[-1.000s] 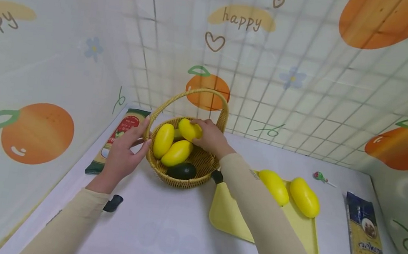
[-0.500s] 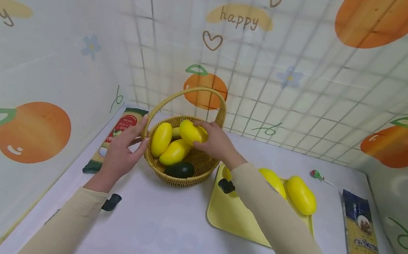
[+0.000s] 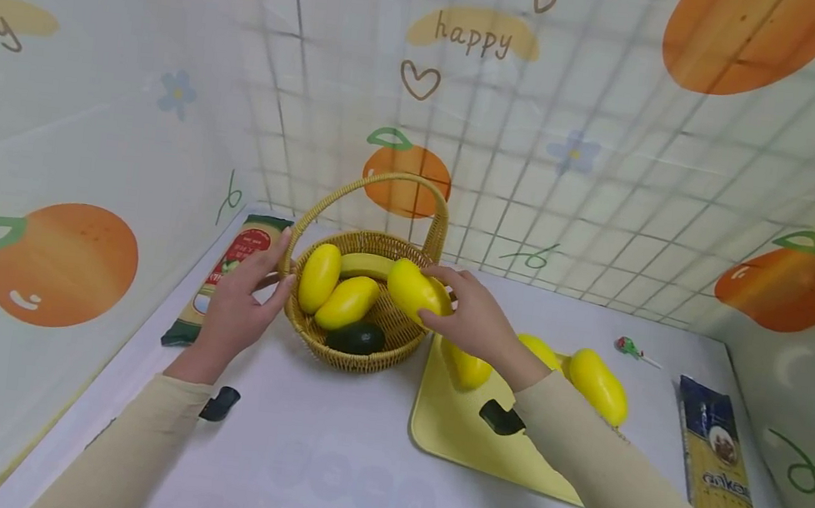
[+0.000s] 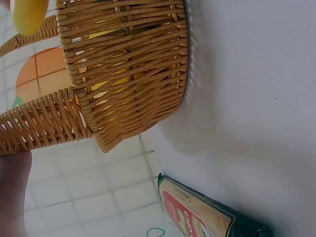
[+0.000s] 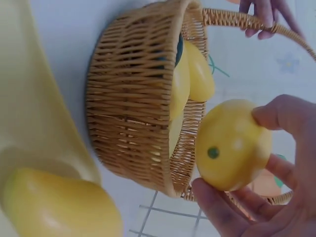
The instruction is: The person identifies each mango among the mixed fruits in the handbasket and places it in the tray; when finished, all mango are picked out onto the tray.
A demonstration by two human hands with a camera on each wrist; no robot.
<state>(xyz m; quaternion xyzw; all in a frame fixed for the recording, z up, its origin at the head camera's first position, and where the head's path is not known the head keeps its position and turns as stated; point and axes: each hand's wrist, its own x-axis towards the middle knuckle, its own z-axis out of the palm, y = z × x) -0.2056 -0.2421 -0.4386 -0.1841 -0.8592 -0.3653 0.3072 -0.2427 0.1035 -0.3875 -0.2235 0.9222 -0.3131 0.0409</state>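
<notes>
Head view: the right hand (image 3: 472,316) pinches a mango (image 3: 414,288) between thumb and fingers, over the right part of the basket (image 3: 365,363); the left hand (image 3: 239,306) holds the handle (image 3: 350,189) near its left foot; the hands are well apart, one at each side. Inside the basket, two more mangoes (image 3: 347,302) lie touching at the left; a long fruit (image 3: 364,264), yellow, lies along the back wall, and a dark fruit (image 3: 356,338) sits at the front.

Right wrist view: the held mango turns its green-spotted end to the camera; it is just beside the basket's opening, though whether it touches the rim I cannot tell from here; fingers of the left hand lap over the handle at the top. Left wrist view: the mango's yellow end shows just above the rim, with a gap between; the left thumb lies against the handle.

Right of the basket is a yellow tray (image 3: 458,436) with three mangoes in sight; one is beneath the right hand, one is partly hidden by the sleeve (image 3: 609,470), one lies at the far right corner; beyond are a lollipop (image 3: 627,346) and a blue pack (image 3: 721,482); a red pack (image 3: 236,260) lies behind the left hand; all rest on a white table (image 3: 279,457).
</notes>
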